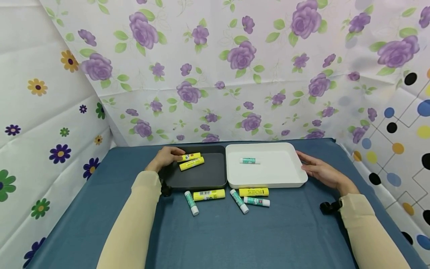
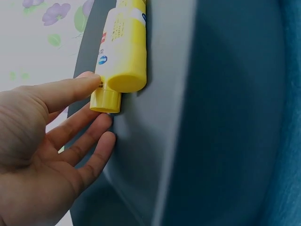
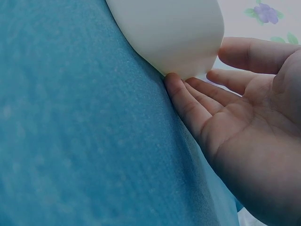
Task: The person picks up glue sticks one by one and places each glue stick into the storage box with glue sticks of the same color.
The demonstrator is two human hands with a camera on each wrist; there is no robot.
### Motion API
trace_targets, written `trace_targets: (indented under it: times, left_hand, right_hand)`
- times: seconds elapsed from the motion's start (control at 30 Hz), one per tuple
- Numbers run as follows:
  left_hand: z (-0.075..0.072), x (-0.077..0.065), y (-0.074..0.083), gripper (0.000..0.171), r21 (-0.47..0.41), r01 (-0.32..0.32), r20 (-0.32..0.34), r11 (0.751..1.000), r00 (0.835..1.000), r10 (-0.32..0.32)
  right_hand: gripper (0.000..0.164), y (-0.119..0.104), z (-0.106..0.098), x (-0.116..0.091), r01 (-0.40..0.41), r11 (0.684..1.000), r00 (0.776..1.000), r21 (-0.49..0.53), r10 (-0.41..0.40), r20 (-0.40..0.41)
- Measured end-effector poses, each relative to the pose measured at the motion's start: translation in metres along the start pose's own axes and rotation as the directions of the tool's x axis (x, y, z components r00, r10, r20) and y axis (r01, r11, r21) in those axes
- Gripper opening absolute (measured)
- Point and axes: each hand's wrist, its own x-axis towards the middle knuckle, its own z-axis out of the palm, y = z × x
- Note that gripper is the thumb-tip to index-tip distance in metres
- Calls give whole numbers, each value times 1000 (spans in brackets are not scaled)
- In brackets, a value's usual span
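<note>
My left hand [image 1: 164, 158] reaches over the left side of the dark grey tray [image 1: 211, 177]. Its thumb and forefinger pinch the capped end of a yellow glue stick [image 2: 105, 100], the farther of two in that tray. The second yellow glue stick [image 1: 192, 164] lies close alongside, nearer the front. At the other side, my right hand [image 1: 324, 172] touches the right wall of the white tray [image 1: 268, 183] with extended fingers. A teal-and-white glue stick [image 1: 249, 160] lies inside the white tray.
Before the trays, on the blue cloth, lie a tilted teal glue stick [image 1: 191, 203], a yellow one [image 1: 209, 194], another slanted teal one [image 1: 239, 201], a yellow one [image 1: 253, 192] and a teal one [image 1: 256, 201]. A flowered curtain [image 1: 218, 74] hangs behind the table.
</note>
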Motion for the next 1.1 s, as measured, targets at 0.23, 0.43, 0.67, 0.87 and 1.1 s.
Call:
trace_targets:
  times: [0.23, 0.43, 0.67, 0.87, 1.1]
  left_hand:
    - [-4, -7, 2, 37, -17, -32, -31, 999, 999, 31]
    - [-7, -15, 2, 34, -61, -110, -101, 992, 990, 103]
    - [-5, -38, 11, 35, -109, -199, -165, 974, 970, 180]
    - [0, -65, 17, 35, -221, -235, -198, 947, 961, 192]
    - [11, -92, 13, 36, -156, -238, -203, 959, 958, 204]
  right_hand:
    - [75, 1, -1, 1, 4, 1000, 1000, -6, -4, 0]
    - [75, 0, -2, 0, 2, 1000, 1000, -1, -2, 2]
    - [75, 1, -1, -1, 3, 1000, 1000, 3, -3, 4]
    - [75, 1, -1, 0, 5, 1000, 1000, 6, -5, 6]
    - [75, 1, 0, 0, 3, 1000, 1000, 17, -3, 3]
